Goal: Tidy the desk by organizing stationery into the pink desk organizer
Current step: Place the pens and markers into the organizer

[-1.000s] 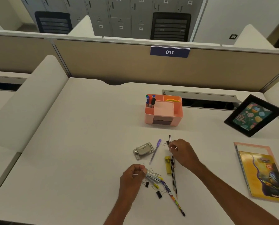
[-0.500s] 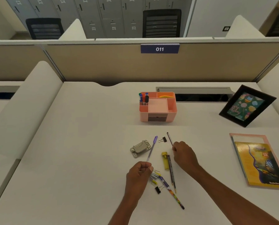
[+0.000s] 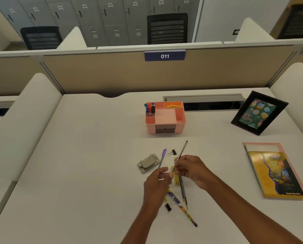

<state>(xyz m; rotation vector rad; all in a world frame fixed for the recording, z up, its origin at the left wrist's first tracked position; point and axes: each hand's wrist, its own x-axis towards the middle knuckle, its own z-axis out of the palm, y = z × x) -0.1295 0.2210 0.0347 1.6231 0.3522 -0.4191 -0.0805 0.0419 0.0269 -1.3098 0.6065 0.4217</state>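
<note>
right grip (image 3: 191,169) pinches a dark pencil (image 3: 183,148); left grip (image 3: 156,184) just beside it.

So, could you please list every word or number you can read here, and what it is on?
"011": blue sign on the partition.
Locker labels: numbers, too blurred to read.
Picture frame: cursive writing, illegible.
Yellow book cover: small print, unreadable.
</note>
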